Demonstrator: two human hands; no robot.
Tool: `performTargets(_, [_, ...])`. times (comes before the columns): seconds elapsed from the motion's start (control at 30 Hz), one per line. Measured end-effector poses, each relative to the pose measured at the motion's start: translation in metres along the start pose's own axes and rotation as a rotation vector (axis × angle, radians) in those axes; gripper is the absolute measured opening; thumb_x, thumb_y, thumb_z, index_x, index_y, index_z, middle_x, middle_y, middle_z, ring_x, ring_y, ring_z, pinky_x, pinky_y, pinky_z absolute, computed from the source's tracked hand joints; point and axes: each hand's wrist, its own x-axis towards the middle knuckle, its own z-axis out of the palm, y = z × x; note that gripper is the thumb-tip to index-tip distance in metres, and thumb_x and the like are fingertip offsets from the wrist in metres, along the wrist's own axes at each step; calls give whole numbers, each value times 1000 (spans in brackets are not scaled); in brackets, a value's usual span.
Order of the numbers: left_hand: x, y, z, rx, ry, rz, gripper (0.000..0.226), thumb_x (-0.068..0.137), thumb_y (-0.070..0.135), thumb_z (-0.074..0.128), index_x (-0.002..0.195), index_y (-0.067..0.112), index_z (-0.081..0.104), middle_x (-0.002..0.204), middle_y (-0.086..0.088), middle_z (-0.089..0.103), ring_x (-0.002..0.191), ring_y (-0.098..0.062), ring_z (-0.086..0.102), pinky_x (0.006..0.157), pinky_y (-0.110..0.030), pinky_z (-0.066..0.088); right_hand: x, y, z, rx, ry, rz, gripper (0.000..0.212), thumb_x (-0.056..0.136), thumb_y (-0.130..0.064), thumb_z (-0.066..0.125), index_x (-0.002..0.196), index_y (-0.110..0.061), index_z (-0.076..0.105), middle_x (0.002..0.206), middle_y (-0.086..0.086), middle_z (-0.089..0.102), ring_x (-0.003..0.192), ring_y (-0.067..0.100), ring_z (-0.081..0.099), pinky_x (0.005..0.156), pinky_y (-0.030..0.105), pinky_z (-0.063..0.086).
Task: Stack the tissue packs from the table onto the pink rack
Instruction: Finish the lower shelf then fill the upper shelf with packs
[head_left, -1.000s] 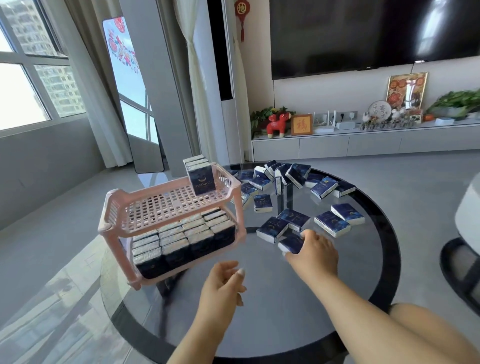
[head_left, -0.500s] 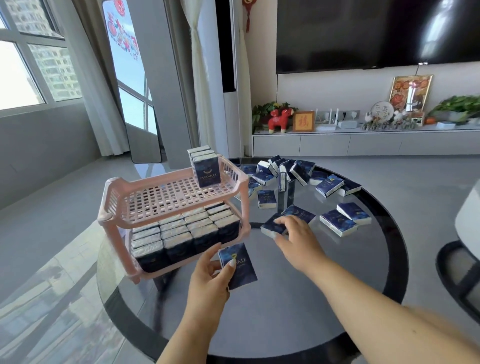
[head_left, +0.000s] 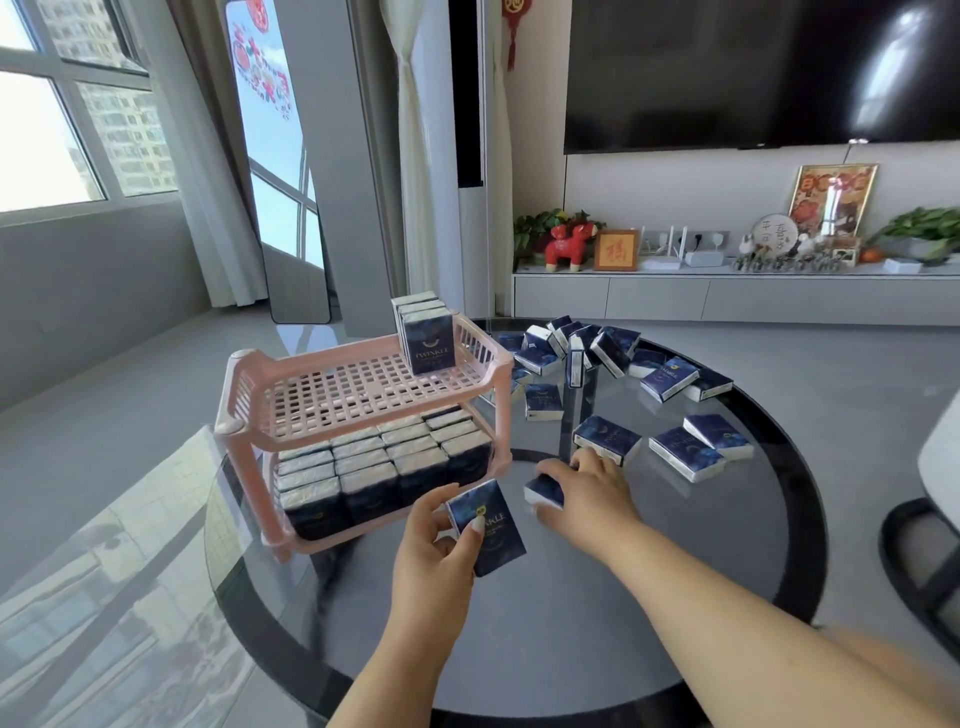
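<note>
A pink two-tier rack (head_left: 244, 395) stands at the left of the round glass table (head_left: 675, 597). Its lower shelf is packed with dark blue tissue packs (head_left: 384, 462); a short row of packs (head_left: 423, 338) stands upright at the far right corner of the top shelf. My left hand (head_left: 431, 551) holds one blue tissue pack (head_left: 491, 525) upright just in front of the rack. My right hand (head_left: 587, 493) grips another pack (head_left: 543, 491) low over the glass. Several loose packs (head_left: 608, 439) lie scattered beyond it.
A dark stool or chair base (head_left: 924, 561) sits at the right beside the table. A TV cabinet (head_left: 727, 301) with ornaments runs along the back wall. A tall mirror (head_left: 291, 208) leans behind the rack.
My right hand picked a pack off the glass, passed it to my left hand, then reached back and closed on a second pack, now drawn toward me.
</note>
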Motion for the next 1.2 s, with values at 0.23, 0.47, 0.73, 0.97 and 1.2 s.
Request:
performTargets(0.23, [3,-6,-1,72,131,41,30,93,19,63,116,35,51,106,3,62,69,-21,57,57,-33,45,-46,-13,-6,886,149,265,20,87,-42,58,94,-23,59,90,-5,64,87,16,58,73,29,44])
performTargets(0.47, [-4,-3,0,155,-52,81,25,96,17,59,112,35,57,96,8,64,61,-13,55,58,-29,50,-71,-21,6,808,68,88,50,71,-67,35,85,-25,58,84,-3,65,82,13,60,73,33,46])
performTargets(0.73, [-6,-4,1,153,-232,76,23,97,29,54,120,33,57,82,12,63,66,-11,57,64,-31,50,-69,-22,5,677,114,-44,70,71,-73,15,106,-24,52,99,-7,54,100,12,47,85,29,40])
performTargets(0.97, [-9,-6,1,257,-235,111,60,72,40,77,126,33,51,111,13,63,65,-8,53,63,-26,49,-73,-26,1,678,109,-108,85,72,-73,7,125,-21,48,107,-14,47,107,9,45,88,21,34])
performTargets(1.2, [-15,0,1,299,-203,177,43,78,26,80,112,33,56,65,7,54,56,-3,44,53,-15,40,-71,-24,11,565,83,-232,95,73,-84,-6,118,-24,51,112,-12,57,106,7,46,97,29,36])
